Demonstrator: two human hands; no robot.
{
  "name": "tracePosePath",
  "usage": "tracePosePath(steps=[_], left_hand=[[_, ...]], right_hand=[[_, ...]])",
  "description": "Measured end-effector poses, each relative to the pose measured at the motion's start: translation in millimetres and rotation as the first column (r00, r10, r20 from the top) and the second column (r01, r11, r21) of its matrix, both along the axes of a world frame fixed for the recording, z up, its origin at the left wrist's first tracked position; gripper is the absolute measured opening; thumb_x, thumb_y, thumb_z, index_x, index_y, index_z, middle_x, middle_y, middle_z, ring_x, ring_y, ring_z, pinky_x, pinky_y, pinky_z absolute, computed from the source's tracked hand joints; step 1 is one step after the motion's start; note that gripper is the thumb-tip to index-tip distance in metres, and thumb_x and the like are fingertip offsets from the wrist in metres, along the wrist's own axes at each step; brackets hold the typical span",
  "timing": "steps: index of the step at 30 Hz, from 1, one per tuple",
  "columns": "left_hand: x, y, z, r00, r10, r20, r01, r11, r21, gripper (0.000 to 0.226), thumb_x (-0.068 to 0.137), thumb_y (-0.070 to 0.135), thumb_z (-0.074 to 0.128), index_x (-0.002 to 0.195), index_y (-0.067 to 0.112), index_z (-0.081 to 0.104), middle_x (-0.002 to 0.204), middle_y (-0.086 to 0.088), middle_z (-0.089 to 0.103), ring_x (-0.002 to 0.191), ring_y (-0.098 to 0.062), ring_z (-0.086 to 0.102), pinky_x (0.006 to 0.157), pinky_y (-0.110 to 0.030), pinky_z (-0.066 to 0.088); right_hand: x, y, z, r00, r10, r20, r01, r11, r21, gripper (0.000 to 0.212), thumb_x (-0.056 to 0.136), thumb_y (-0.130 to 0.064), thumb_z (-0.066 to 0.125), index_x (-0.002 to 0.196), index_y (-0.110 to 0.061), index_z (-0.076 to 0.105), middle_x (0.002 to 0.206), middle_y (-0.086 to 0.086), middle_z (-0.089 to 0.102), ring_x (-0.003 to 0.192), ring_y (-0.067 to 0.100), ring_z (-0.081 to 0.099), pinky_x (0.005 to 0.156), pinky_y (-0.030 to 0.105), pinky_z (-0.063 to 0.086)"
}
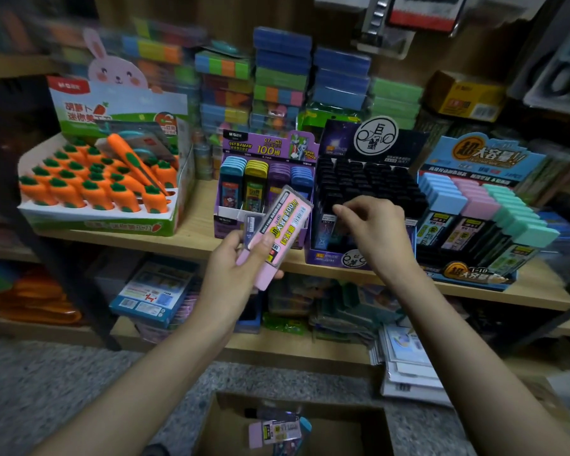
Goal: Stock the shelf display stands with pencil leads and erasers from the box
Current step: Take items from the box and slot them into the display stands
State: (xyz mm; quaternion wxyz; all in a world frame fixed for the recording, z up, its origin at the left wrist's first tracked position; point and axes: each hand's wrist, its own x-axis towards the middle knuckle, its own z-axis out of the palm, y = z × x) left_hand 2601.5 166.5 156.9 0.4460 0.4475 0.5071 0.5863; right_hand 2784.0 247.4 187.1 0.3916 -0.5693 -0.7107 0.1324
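Far left on the wooden shelf [198, 227], a carrot display box [112, 225] bears a red "M&G" tag. To its right stands a purple display stand [270, 144] printed "M&G", "ULTRAMAN HEROES", "0.7", "HB" and "100根". In front of it, the left hand [234, 274] grips a pink lead case [277, 232] with a smaller dark case [252, 225] behind. The pink case's long axis runs from near-left to far-right, its solid pink end low in the palm, and its label shows "200". Nearer, on the floor, a cardboard box [349, 436] holds another pink case [273, 432]. The right hand [372, 232], fingers curled, is at the front row of the black display stand [408, 149]; whether it holds anything cannot be told. Far right, a blue display stand [474, 153] reads "超大容量".
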Motion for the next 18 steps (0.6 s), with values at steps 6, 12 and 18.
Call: tracePosePath(steps=[6,12,18], left_hand=[[9,-2,4,0.993,-0.119,0.01,0.119,0.993,0.023,0.005,0.088,0.016,0.061,0.086,0.012,0.06,0.078,0.006,0.073,0.059,-0.009,0.068,0.047,-0.016,0.049],[15,-9,9,0.974,-0.228,0.006,0.228,0.973,0.041,0.009,0.084,0.019,0.063,0.09,0.012,0.062,0.072,0.004,0.073,0.054,-0.009,0.066,0.046,-0.017,0.05],[16,-7,8,0.99,-0.139,-0.018,0.139,0.99,0.0,0.046,0.057,0.047,0.073,0.096,0.024,0.063,0.082,0.01,0.074,0.065,-0.006,0.066,0.058,-0.029,0.05]], right_hand=[[7,-26,27,1.0,-0.013,0.026,0.008,0.983,0.182,0.023,0.094,-0.032,0.055,0.094,-0.013,0.066,0.085,0.003,0.066,0.081,0.018,0.061,0.074,0.032,0.049],[6,-53,36,0.867,0.411,-0.283,-0.46,0.878,-0.135,0.025,0.088,-0.006,0.061,0.109,-0.02,0.062,0.094,-0.006,0.064,0.086,0.003,0.06,0.075,0.017,0.049],[24,-71,21,0.788,0.137,-0.601,-0.283,0.946,-0.156,0.024,0.083,0.0,0.066,0.093,-0.021,0.063,0.087,0.015,0.06,0.076,0.019,0.061,0.058,0.023,0.05]])
